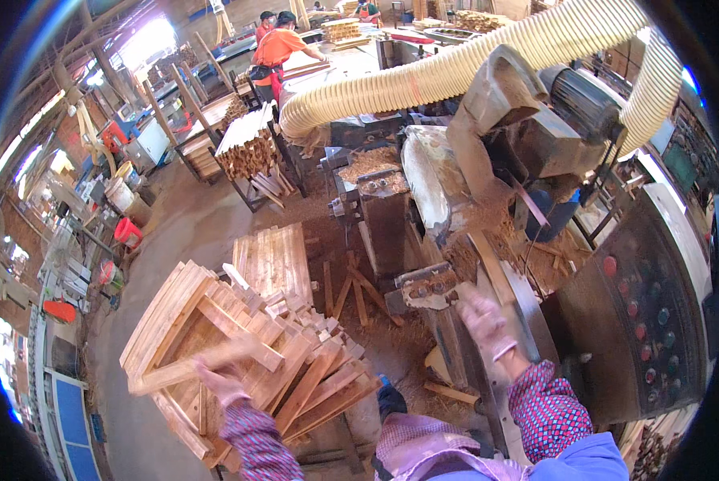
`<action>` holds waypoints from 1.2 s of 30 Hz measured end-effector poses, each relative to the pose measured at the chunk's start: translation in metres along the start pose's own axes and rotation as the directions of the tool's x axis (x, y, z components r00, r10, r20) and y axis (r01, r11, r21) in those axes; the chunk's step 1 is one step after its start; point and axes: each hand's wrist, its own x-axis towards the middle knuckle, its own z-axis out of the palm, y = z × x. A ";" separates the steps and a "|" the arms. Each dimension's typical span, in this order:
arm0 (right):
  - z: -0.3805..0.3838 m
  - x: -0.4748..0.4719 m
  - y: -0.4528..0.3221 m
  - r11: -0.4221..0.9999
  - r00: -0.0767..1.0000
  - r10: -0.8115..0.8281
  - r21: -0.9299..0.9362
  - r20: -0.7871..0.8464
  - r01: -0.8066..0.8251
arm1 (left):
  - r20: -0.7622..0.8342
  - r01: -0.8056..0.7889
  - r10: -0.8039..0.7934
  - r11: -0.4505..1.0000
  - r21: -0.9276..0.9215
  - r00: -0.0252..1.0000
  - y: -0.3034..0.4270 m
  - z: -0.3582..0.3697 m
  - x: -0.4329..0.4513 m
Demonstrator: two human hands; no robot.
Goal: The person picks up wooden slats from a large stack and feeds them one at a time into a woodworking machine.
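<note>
My left hand [222, 383], in a light glove, grips a short wooden board [200, 362] over a pile of cut boards [287, 355]. Hand and board are blurred. My right hand [485, 320], gloved too and slightly blurred, reaches out beside the machine's metal rail [525, 312], with nothing visible in its fingers. Just beyond its fingertips is a sawdust-covered metal block [428, 287]; whether they touch it I cannot tell. A wooden strip [491, 267] lies along the rail past my right hand.
A control panel [642, 312] with several buttons stands at the right. Above the machine runs a ribbed dust hose [455, 72] beside an electric motor [582, 102]. Stacked strips [251, 144] sit on a rack. A person in orange [278, 48] works at a far table. Offcuts [359, 294] litter the floor.
</note>
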 end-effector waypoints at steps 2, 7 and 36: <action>0.009 -0.027 -0.044 0.981 0.979 -0.167 0.114 0.117 0.154 | 0.071 0.128 -0.134 0.989 0.076 0.988 0.012 0.016 -0.101; -0.017 -0.103 -0.150 0.893 0.869 -0.381 0.367 0.315 0.259 | 0.434 0.219 -0.212 0.975 0.034 0.876 -0.013 0.061 -0.279; -0.040 -0.001 0.070 0.931 0.976 -0.089 -0.365 -0.201 0.009 | 0.521 0.346 -0.519 0.850 0.397 0.677 -0.127 0.098 -0.358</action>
